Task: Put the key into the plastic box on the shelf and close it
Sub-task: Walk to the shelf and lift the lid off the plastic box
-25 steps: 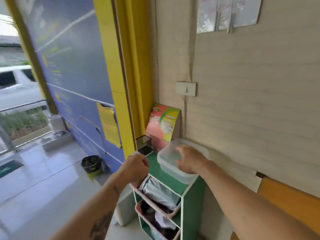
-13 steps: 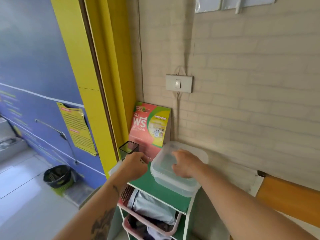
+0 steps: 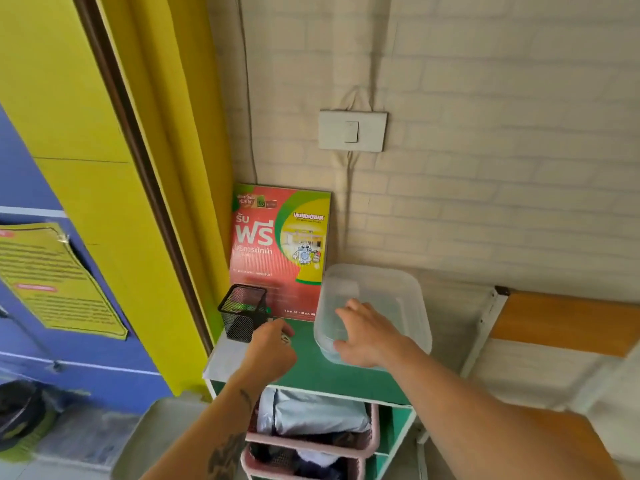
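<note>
The person stands over a small green shelf (image 3: 311,372) pushed into the corner where a pale brick wall meets a yellow door frame. At about one o'clock on the shelf top sits the plastic box (image 3: 398,296), translucent, with its lid on. The right hand (image 3: 367,336) lies spread over the box's near left corner, fingers loose on the lid and thumb against the front wall; this grip is laid open on the box rather than clamped round it. The left hand (image 3: 272,351) hovers over the left half of the shelf top, its grip curled inward, and something small and metallic glints between the fingertips, which looks like the key (image 3: 285,338), though it is too small to make out clearly. Just beyond that hand, at eleven o'clock, a black mesh pen cup (image 3: 243,311) stands upright near the shelf's left edge. Behind it, a red and green laundry poster (image 3: 280,244) leans against the wall, and a light switch (image 3: 352,130) is mounted higher up at twelve o'clock. Below the shelf top, pink baskets (image 3: 311,441) hold bundled cloth and bags.
</note>
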`<state>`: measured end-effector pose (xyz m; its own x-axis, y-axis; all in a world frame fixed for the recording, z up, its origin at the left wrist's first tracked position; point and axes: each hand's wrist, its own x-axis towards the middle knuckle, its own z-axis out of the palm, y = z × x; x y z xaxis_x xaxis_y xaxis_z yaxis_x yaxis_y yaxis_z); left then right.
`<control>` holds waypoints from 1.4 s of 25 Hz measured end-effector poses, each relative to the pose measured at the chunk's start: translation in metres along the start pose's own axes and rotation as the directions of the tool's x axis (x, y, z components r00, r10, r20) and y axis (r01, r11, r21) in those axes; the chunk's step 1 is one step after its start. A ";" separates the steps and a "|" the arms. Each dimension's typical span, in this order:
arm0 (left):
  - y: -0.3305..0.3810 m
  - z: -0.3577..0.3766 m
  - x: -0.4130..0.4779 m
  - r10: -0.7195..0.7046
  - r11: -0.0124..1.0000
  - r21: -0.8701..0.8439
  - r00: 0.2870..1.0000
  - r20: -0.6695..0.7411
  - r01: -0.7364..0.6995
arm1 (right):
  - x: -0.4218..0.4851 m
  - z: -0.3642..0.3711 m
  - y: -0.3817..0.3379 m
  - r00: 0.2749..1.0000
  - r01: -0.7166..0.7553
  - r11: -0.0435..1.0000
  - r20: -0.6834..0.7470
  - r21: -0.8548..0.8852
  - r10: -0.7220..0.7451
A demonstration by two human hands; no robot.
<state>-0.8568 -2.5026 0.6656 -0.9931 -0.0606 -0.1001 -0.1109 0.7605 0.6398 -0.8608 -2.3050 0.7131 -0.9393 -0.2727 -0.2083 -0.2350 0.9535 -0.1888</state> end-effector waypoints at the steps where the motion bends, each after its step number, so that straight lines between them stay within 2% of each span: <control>1: -0.005 0.003 0.004 0.022 1.000 0.017 1.000 0.013 -0.022 | 0.000 0.001 -0.002 1.000 -0.012 1.000 -0.012 -0.010 0.012; 9: -0.033 0.033 0.023 0.180 0.959 0.200 0.976 0.122 -0.202 | -0.006 0.024 -0.007 0.992 -0.022 0.999 -0.128 -0.049 0.016; 13: -0.035 0.038 0.024 0.275 0.915 0.278 0.956 0.100 -0.292 | -0.006 0.030 -0.007 0.989 -0.014 0.997 -0.150 -0.073 0.003; 15: -0.039 0.040 0.027 0.351 0.886 0.305 0.935 0.049 -0.349 | -0.007 0.032 -0.008 0.988 -0.018 0.997 -0.152 -0.077 0.006; 17: -0.040 0.042 0.026 0.398 0.889 0.279 0.914 -0.076 -0.364 | -0.007 0.032 -0.008 0.990 -0.023 0.997 -0.138 -0.078 0.012; 19: -0.034 0.042 0.020 0.386 0.921 0.165 0.889 -0.248 -0.354 | -0.007 0.029 -0.009 0.991 -0.019 0.996 -0.131 -0.083 0.008; 21: -0.022 0.041 0.012 0.323 0.937 -0.021 0.888 -0.326 -0.348 | -0.007 0.023 -0.010 0.992 -0.009 0.994 -0.127 -0.104 -0.004; 24: -0.009 0.042 0.002 0.196 0.903 -0.336 0.951 -0.239 -0.270 | -0.006 0.020 -0.011 0.994 -0.040 0.982 -0.107 -0.183 0.020; 27: -0.004 0.043 -0.001 0.059 0.875 -0.475 0.995 -0.079 -0.089 | -0.003 0.023 -0.013 0.991 -0.133 0.974 -0.051 -0.182 0.125; 31: -0.002 0.045 0.007 -0.011 0.843 -0.532 0.990 0.140 0.084 | 0.003 0.029 -0.017 0.985 -0.171 0.965 -0.054 -0.200 0.164; 35: -0.004 0.048 0.013 -0.003 0.841 -0.531 0.981 0.193 0.107 | 0.009 0.028 -0.020 0.990 -0.131 0.949 -0.091 -0.288 0.109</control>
<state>-0.8677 -2.4754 0.6258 -0.9669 0.0632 -0.2472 -0.2193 0.2895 0.9317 -0.8574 -2.3297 0.6886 -0.9781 -0.1545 -0.1392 -0.1721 0.9772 0.1244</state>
